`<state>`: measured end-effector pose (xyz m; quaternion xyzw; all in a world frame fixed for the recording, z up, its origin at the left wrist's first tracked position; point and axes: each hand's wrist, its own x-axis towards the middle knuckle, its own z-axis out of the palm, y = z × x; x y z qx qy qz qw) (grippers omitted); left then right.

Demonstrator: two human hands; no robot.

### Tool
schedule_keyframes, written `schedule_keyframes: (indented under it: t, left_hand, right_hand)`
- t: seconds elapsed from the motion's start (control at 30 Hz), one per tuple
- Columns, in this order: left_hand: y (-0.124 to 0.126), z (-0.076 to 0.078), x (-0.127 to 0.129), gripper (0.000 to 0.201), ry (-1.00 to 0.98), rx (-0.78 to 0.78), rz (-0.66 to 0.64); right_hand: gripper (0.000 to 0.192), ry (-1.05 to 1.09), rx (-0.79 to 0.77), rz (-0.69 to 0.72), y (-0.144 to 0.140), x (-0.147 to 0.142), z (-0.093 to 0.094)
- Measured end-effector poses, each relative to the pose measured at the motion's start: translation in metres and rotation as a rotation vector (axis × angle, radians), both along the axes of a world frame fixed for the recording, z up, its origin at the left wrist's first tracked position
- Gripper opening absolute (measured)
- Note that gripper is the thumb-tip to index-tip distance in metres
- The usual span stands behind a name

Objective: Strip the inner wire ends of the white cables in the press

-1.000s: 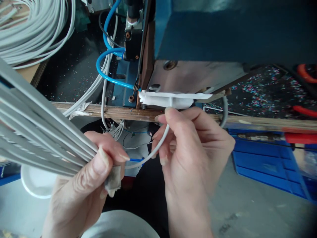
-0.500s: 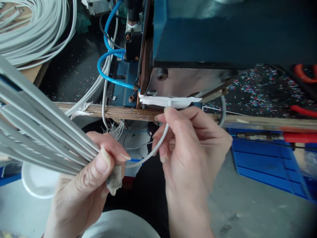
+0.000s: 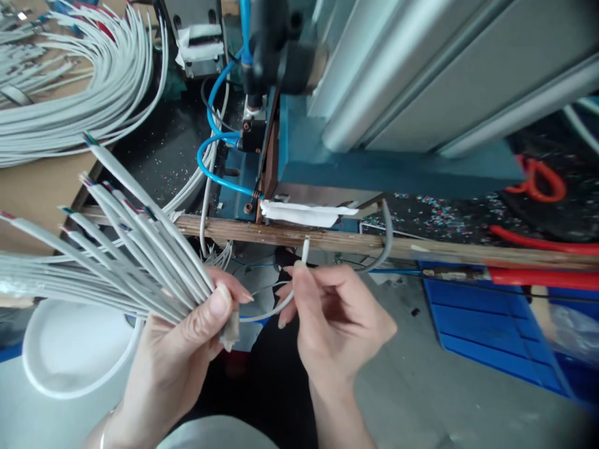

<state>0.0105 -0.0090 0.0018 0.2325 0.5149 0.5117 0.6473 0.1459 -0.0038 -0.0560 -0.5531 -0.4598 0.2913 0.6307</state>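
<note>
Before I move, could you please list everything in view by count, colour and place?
Cable bundle: one, grey with coloured tips, left of centre.
Single cable: one, grey, centre.
Cable coil: one, grey, upper left.
Machine: one, blue and silver, upper right.
Strips: about two, white, machine's lower front.
Hoses: several, blue, beside machine.
Block: one, grey, top left.
Bench: one, black, brown edge, centre.
Scraps: many, mixed colours, bench top.
Unclear pieces: several, red, right side.
Crate: at least one, blue, lower right.
Round object: one, white, lower left.
Left fingers: one set, holding the bundle.
Right fingers: one set, pinching the single cable.
</note>
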Motion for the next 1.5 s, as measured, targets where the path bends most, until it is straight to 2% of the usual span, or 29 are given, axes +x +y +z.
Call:
schedule_keyframes:
  t: [0.13, 0.37, 0.57, 0.77, 0.9, 1.07, 1.27, 1.5]
  left_hand:
    - [0.000, -0.007, -0.003, 0.024, 0.012, 0.008, -0.016]
    - [-0.001, -0.015, -0.005, 0.025, -0.015, 0.037, -0.050]
    - [-0.004, -0.011, -0.002, 0.028, -0.060, -0.027, -0.001]
    - [-0.004, -0.010, -0.002, 0.028, -0.105, -0.015, -0.014]
    - [-0.005, -0.011, -0.004, 0.029, -0.108, -0.006, -0.020]
    - [-0.007, -0.013, -0.006, 0.031, -0.086, 0.018, -0.046]
    - [-0.007, -0.010, -0.006, 0.030, -0.075, 0.026, -0.067]
    - [-0.008, -0.009, -0.006, 0.032, -0.076, 0.026, -0.072]
  right_hand:
    - [0.020, -0.116, 0.029, 0.000, -0.009, 0.003, -0.007]
    - [0.020, -0.196, 0.125, 0.021, -0.015, 0.005, -0.008]
    - [0.021, -0.251, 0.196, 0.020, -0.022, 0.008, -0.010]
    - [0.030, -0.341, 0.308, -0.006, -0.025, 0.009, -0.012]
    - [0.029, -0.382, 0.348, -0.016, -0.024, 0.010, -0.010]
    - [0.023, -0.392, 0.300, -0.022, -0.027, 0.011, -0.009]
    - [0.017, -0.213, 0.090, -0.011, -0.035, 0.010, -0.008]
    - [0.023, -0.066, 0.109, 0.094, -0.038, 0.012, -0.007]
